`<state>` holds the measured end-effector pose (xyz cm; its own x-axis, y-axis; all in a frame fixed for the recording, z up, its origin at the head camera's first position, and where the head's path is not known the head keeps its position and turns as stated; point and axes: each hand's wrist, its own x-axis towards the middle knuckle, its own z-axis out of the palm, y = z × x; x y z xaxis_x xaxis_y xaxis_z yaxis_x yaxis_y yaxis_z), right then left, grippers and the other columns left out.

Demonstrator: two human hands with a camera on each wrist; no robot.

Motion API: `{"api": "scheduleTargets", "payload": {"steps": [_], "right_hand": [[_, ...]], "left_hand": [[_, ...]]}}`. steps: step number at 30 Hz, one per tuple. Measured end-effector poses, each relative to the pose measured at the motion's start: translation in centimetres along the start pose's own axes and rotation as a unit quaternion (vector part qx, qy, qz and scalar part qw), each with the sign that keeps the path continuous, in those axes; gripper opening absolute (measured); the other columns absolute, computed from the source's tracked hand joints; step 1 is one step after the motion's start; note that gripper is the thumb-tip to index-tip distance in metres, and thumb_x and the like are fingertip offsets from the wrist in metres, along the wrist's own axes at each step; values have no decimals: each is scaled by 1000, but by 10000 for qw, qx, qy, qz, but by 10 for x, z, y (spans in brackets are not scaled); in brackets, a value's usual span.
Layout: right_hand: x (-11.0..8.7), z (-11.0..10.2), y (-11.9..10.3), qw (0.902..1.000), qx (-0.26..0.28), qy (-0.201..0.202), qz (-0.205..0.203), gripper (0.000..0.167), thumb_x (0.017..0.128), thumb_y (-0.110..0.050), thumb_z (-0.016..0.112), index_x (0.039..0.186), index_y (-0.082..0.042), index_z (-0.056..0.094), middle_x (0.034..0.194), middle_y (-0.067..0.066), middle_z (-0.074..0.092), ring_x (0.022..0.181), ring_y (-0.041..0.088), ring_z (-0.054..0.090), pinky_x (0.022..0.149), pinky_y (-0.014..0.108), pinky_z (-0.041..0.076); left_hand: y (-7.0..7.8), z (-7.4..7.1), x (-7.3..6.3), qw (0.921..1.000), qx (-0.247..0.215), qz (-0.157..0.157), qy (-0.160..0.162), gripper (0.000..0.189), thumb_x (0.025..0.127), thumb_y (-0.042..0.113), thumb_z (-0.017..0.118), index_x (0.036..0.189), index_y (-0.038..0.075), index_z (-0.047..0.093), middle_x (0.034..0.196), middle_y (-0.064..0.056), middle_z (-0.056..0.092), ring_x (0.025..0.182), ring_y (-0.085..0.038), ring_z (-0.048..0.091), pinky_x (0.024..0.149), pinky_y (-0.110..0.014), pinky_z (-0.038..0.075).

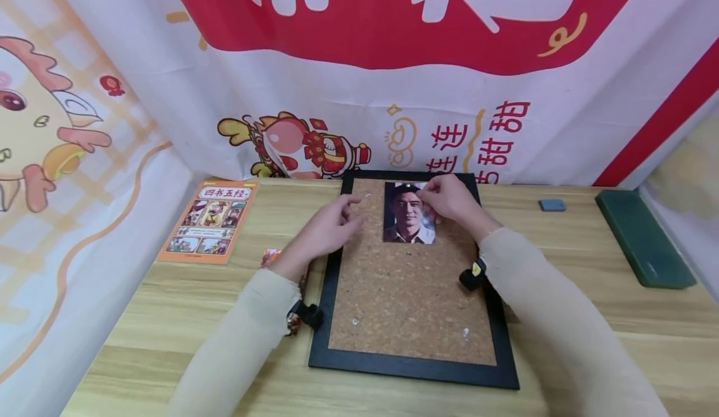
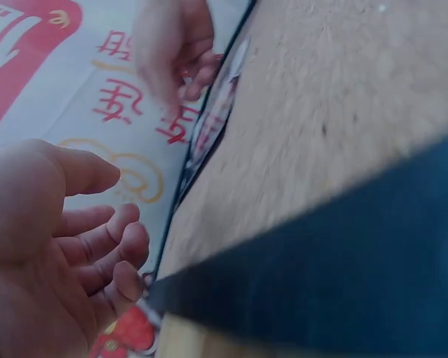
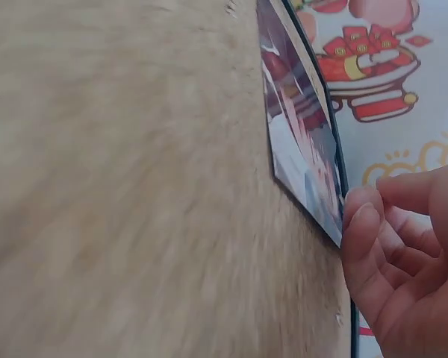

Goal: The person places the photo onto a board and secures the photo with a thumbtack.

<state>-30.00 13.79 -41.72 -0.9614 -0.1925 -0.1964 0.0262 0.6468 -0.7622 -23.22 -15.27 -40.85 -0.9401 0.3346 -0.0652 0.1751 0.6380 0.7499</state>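
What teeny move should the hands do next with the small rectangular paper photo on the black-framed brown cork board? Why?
Maybe the bare left hand should lightly press the left edge of the photo. It looks empty and is near that side, while the bare right hand is at the photo's right edge, so pressing might stop the photo sliding on the cork board.

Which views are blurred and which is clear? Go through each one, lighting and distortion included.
Head: evenly lit and mostly sharp, photo easily made out. Left wrist: nearby frame out of focus, cork smeared, right hand soft. Right wrist: foreground cork smeared, photo steeply foreshortened, fingers fairly crisp.
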Motion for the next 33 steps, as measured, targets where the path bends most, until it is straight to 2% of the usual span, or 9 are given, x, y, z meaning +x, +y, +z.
{"api": "scheduleTargets", "payload": {"steps": [7,11,18,23,28,31,33], "right_hand": [[-42,-17,6,9983,-68,-113,-560,23,109,-18,63,103,4,69,68,8,66,52,17,60,51,30,50],[-66,-29,10,9975,-245,-238,-626,24,111,-21,60,108,2,69,69,8,64,55,20,60,51,30,47],[-101,-44,19,9959,-498,-239,-711,23,111,-21,61,112,1,69,75,9,66,59,22,62,52,32,53],[-123,-52,31,9965,-549,-175,-614,24,111,-24,62,114,-2,71,86,11,70,68,23,65,55,32,54],[-146,-61,51,9971,-620,-106,-422,27,111,-30,62,119,-5,72,88,8,70,72,22,62,59,30,53],[-160,-65,63,9976,-619,-107,-291,28,111,-30,63,121,-5,71,88,9,68,74,21,62,61,30,54],[-170,-68,71,9980,-588,-95,-233,27,110,-28,64,122,-4,70,88,9,67,74,21,61,61,30,55]], "left_hand": [[-14,-24,-34,9997,151,-27,208,45,110,22,60,151,4,56,108,-9,68,93,-22,65,78,-35,54],[-23,-31,-52,9991,339,-82,224,43,110,22,61,149,3,59,107,-8,69,93,-21,65,79,-36,55],[-32,-38,-79,9962,815,-68,315,42,110,21,61,145,-1,61,105,-8,69,90,-18,64,80,-37,55],[-37,-42,-99,9902,1255,-384,485,43,108,24,63,145,0,61,109,-9,67,90,-18,64,77,-34,54],[-44,-45,-118,9812,1717,-659,594,50,106,30,67,146,0,60,114,-14,65,84,-19,60,67,-32,50],[-50,-49,-130,9746,1964,-870,632,60,105,38,69,149,-1,57,121,-19,62,88,-22,60,68,-34,50],[-54,-52,-138,9712,2077,-995,615,67,104,43,70,151,-2,53,126,-22,59,92,-27,62,71,-39,54]]}}
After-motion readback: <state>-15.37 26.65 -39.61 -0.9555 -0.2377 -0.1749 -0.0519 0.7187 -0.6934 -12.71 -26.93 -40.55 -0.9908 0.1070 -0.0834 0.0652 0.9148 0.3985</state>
